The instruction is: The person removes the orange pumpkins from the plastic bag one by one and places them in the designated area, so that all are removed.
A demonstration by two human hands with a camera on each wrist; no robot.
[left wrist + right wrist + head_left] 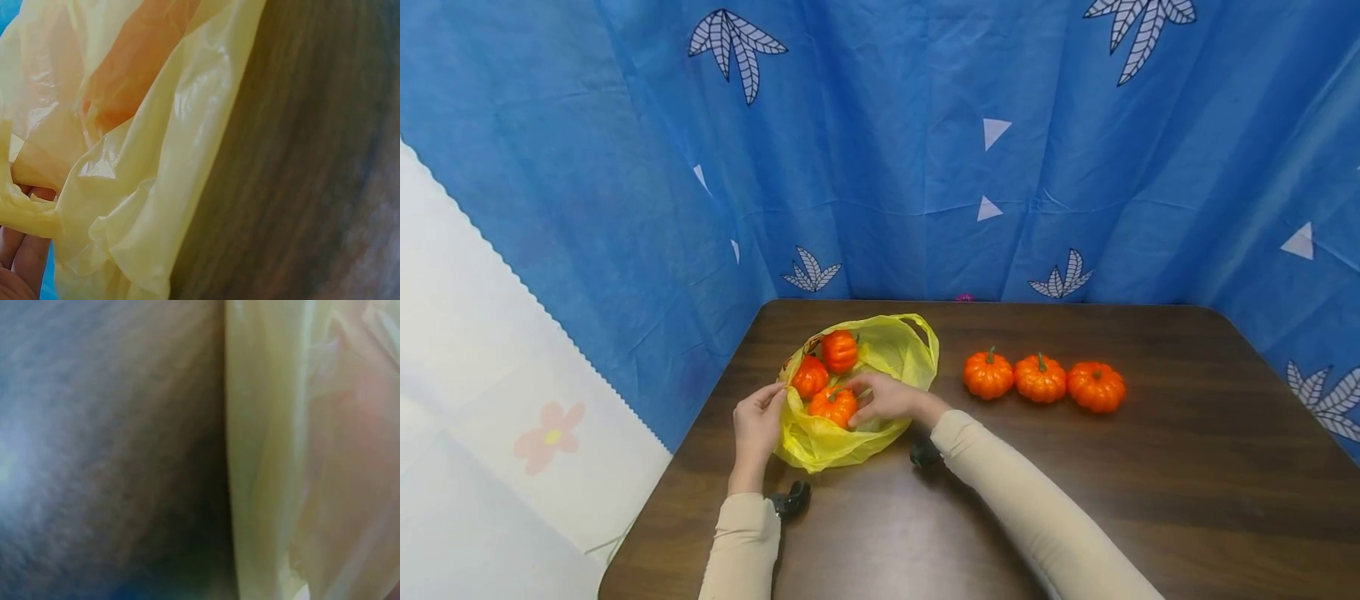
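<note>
Nearest to us, two pale sleeves reach in over the dark worktop, a black device showing under the left wrist, and here's the left hand, its grip closed to a pinch on the left rim of a yellow plastic bag; from the left wrist, a band of that yellow crosses right over the fingers. The right hand comes over the near right rim, and its grip is part-way open, thumb and fingers curved round the right side of the front pumpkin, inside the bag, stem up and leaning away from the person! The bag lies on the left half of the worktop, mouth gaping upward, long axis slanting from near left to far right, handle loop pointing off that far right end. Behind the front one sits the left pumpkin, its stem hard to make out, then the rear pumpkin, tipped, stem to the right. Well to the right of the bag, a row of three pumpkins runs sideways, its right end slightly nearer, each squat and wider than tall, stems up. Beyond the far edge hangs a blue curtain with white leaves.
</note>
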